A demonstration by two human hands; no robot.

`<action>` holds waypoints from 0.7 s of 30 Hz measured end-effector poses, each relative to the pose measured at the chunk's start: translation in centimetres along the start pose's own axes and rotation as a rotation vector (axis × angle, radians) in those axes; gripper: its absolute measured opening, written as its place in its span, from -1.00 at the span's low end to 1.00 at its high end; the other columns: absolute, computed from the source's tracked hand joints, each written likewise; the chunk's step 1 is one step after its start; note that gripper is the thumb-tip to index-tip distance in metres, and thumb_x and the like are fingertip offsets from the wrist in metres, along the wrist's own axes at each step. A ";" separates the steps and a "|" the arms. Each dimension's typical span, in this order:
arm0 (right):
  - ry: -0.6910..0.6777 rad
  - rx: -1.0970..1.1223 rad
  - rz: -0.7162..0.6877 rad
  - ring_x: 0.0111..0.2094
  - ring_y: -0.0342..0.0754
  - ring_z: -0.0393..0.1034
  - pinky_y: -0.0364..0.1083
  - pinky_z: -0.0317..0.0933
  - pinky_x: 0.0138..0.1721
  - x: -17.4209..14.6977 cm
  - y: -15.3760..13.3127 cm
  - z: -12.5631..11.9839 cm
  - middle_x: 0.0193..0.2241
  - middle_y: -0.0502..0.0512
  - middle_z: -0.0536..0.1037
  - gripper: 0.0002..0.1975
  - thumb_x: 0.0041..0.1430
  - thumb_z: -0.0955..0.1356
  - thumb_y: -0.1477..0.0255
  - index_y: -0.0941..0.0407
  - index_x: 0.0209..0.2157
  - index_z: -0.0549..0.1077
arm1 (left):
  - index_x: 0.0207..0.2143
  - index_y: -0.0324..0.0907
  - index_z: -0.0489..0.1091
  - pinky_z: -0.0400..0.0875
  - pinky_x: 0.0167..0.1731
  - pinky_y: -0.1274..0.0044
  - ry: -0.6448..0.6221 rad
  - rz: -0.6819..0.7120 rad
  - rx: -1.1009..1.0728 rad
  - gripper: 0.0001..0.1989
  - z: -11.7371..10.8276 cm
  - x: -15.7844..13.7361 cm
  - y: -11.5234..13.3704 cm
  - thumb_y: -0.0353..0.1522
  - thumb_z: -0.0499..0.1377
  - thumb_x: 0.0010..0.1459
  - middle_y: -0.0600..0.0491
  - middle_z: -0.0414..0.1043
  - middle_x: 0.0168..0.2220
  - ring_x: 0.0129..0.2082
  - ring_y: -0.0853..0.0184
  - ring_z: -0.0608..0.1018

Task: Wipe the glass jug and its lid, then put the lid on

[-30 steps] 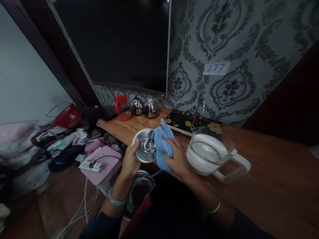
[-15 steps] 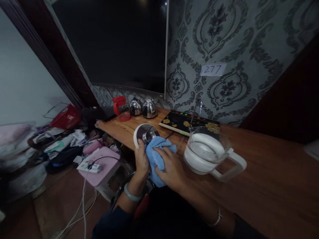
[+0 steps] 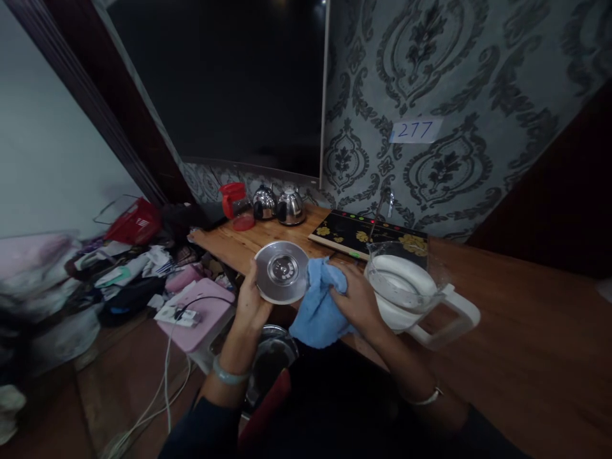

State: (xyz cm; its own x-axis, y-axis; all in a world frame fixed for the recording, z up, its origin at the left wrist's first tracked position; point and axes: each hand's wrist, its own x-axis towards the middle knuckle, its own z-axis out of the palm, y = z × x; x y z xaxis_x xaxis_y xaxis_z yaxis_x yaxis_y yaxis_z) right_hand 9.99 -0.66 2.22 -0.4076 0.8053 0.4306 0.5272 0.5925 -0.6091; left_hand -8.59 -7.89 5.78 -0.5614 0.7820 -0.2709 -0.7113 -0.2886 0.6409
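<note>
My left hand (image 3: 252, 299) grips a round, disc-shaped lid (image 3: 294, 290) by its left rim, its greyish face and clear raised centre turned toward me. In my right hand (image 3: 356, 296) a blue cloth (image 3: 318, 312) is bunched, its lower part hanging loose. The cloth's upper edge is close against the right rim of the lid; I cannot tell whether they touch. To the right of my right hand stands a clear glass pot with a white base and white handle (image 3: 459, 312), on the wooden table.
A black induction cooker (image 3: 342, 229) with gold flowers lies behind the pot. Farther left stand a red-lidded jug (image 3: 234, 191) and two steel kettles (image 3: 291, 207). Below my hands is a metal basin (image 3: 272, 363). A pink stool (image 3: 217, 312) holds a power strip (image 3: 179, 315).
The cloth has come away from the lid's centre to its right side with my right hand. The lid is now turned to show its other face.
</note>
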 end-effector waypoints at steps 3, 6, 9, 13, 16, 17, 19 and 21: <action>0.121 0.058 -0.079 0.01 0.13 0.39 0.11 0.30 0.06 0.6 -0.5 -1.0 -0.01 0.17 0.49 -0.48 0.07 0.29 0.53 0.07 0.11 0.42 | -0.19 -0.28 0.53 0.49 0.02 0.38 -0.018 -0.028 0.035 -0.58 -0.3 0.2 -0.2 -0.20 -0.03 0.40 -0.03 0.65 -0.32 -0.27 0.28 0.65; 0.112 -0.029 -0.195 0.08 0.19 0.29 0.13 0.25 0.08 1.2 -2.5 -2.0 0.09 0.20 0.42 -0.42 0.07 0.31 0.56 0.04 0.17 0.40 | -0.14 -0.27 0.54 0.46 0.08 0.33 -0.097 -0.057 0.124 -0.53 -0.5 0.3 -1.0 -0.10 0.00 0.37 -0.07 0.65 -0.28 -0.16 0.20 0.65; -0.070 -0.167 -0.362 0.09 0.19 0.23 0.14 0.23 0.07 1.8 -4.4 -2.0 0.22 0.14 0.34 -0.41 0.14 0.32 0.59 -0.07 0.20 0.39 | -0.11 -0.21 0.54 0.43 0.12 0.30 -0.254 -0.047 0.165 -0.55 -0.7 0.2 -2.1 -0.03 0.13 0.26 -0.07 0.65 -0.19 -0.03 0.13 0.62; -0.183 -0.268 -0.360 0.02 0.17 0.23 0.14 0.25 0.01 2.5 -4.2 -1.1 0.19 0.11 0.40 -0.45 0.23 0.27 0.62 -0.14 0.17 0.41 | -0.06 -0.24 0.53 0.42 0.12 0.28 -0.391 -0.028 0.187 -0.50 -1.3 0.3 -2.4 -0.03 0.26 0.15 -0.14 0.61 -0.08 0.04 0.06 0.58; -0.164 -0.315 -0.252 0.05 0.19 0.22 0.15 0.24 0.01 2.6 -2.9 -1.0 0.11 0.19 0.45 -0.46 0.19 0.26 0.67 -0.05 0.12 0.46 | -0.09 -0.28 0.54 0.44 0.09 0.26 -0.308 -0.045 0.220 -0.50 -2.0 0.5 -1.6 -0.03 0.25 0.15 -0.17 0.62 -0.13 0.02 0.04 0.59; -0.168 -0.323 -0.216 0.05 0.19 0.22 0.14 0.24 0.02 2.6 -2.5 -1.1 0.07 0.20 0.47 -0.46 0.16 0.26 0.68 -0.03 0.10 0.47 | -0.10 -0.28 0.54 0.45 0.09 0.26 -0.274 -0.048 0.232 -0.51 -2.2 0.6 -1.2 -0.03 0.24 0.16 -0.16 0.63 -0.15 0.01 0.04 0.60; -0.172 -0.319 -0.140 0.05 0.19 0.25 0.12 0.25 0.02 2.5 -2.0 -1.5 0.01 0.21 0.49 -0.45 0.10 0.27 0.69 0.00 0.08 0.49 | -0.12 -0.28 0.55 0.45 0.08 0.25 -0.214 -0.051 0.254 -0.50 -2.4 0.9 -0.7 -0.02 0.22 0.17 -0.16 0.64 -0.19 -0.01 0.04 0.61; -0.145 -0.280 -0.080 0.04 0.20 0.28 0.12 0.25 0.03 2.5 -2.1 -1.9 -0.02 0.20 0.48 -0.44 0.05 0.30 0.67 0.03 0.10 0.47 | -0.13 -0.30 0.55 0.45 0.08 0.26 -0.181 -0.053 0.262 -0.46 -2.4 1.1 -0.6 0.01 0.18 0.19 -0.17 0.64 -0.19 -0.02 0.04 0.61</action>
State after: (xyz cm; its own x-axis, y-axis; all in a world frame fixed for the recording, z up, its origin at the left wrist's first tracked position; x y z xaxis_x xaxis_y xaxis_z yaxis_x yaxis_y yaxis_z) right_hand 9.25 0.10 5.82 -0.5472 0.7566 0.3580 0.6655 0.6527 -0.3620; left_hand -9.80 -8.21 3.34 -0.4259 0.8843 -0.1915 -0.5913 -0.1118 0.7986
